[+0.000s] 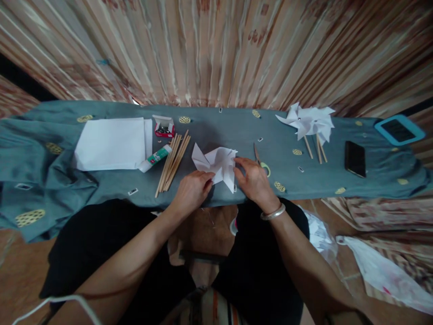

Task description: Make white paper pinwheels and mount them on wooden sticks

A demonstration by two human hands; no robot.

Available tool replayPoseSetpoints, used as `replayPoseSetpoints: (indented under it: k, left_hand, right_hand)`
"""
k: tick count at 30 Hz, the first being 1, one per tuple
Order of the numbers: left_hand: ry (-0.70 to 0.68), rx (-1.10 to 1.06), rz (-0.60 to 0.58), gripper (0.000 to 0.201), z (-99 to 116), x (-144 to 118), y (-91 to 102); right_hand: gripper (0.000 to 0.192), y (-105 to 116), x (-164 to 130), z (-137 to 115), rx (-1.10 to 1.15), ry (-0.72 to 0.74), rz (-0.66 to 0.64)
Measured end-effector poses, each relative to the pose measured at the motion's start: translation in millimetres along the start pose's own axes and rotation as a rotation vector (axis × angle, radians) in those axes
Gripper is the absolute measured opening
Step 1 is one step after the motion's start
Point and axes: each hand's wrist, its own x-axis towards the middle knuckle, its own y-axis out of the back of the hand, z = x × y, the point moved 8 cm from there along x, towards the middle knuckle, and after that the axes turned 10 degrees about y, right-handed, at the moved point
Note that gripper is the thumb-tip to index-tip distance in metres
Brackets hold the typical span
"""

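Head view, largest item to smallest. A bench [237, 131] draped in a grey-blue cloth spans the frame from left to right. On it, upper left, lies a stack of white paper sheets [113, 143]. At frame centre lies the folded white paper [218, 166] I am working on, a partly formed pinwheel with pointed flaps. My left hand [191, 192] comes in from the lower left; its fingers [206, 177] press down on the paper's lower left edge, so the sheet lies just beyond and to the right of them. My right hand [253, 180], with a silver bangle [273, 212] at the wrist, comes in from the lower right; its fingers [238, 163] pinch the paper's right-hand flap. Both hands are thus closed lightly on the paper, which sits between them. Upper right, finished paper pinwheels [309, 121] rest on their sticks. Left of centre lies a bundle of wooden sticks [172, 163], beside a glue tube [155, 158] and a small open box of pins [164, 126]. A black phone [355, 158] lies at right. Scissors [261, 162] lie partly hidden behind my right hand.
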Motion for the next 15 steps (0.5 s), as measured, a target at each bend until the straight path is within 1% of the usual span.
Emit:
replayPoseSetpoints:
  k: [2, 4, 5, 8, 9, 11, 15]
  left_hand:
    - [0.007, -0.033, 0.001, 0.021, -1.9, -0.1, 0.2]
    - [0.008, -0.076, 0.007, 0.02, -2.8, -0.9, 0.9]
    - [0.006, -0.1, 0.008, 0.02, -2.8, -1.5, 1.1]
    - [0.003, -0.16, 0.022, 0.022, -3.3, -3.4, 1.6]
    - [0.004, -0.175, 0.029, 0.023, -3.7, -3.9, 1.6]
    - [-0.001, -0.2, 0.043, 0.024, -4.3, -4.9, 1.5]
    - [-0.001, -0.223, 0.059, 0.024, -5.7, -6.1, 0.8]
  right_hand:
    - [0.028, -0.6, 9.8, 0.8, -0.05, -0.001, -0.073]
    - [0.026, -0.1, 15.2, -0.9, -0.066, -0.006, -0.094]
    - [0.025, 2.2, 15.9, -2.5, -0.07, -0.006, -0.068]
    - [0.024, 15.3, 9.0, -7.8, -0.089, 0.002, 0.103]
    - [0.023, 18.0, 5.1, -9.8, -0.077, 0.018, 0.14]
    - [0.021, 18.7, -1.9, -13.7, -0.009, 0.064, 0.164]
    - [0.015, 8.1, -9.4, -17.0, 0.158, 0.076, 0.115]
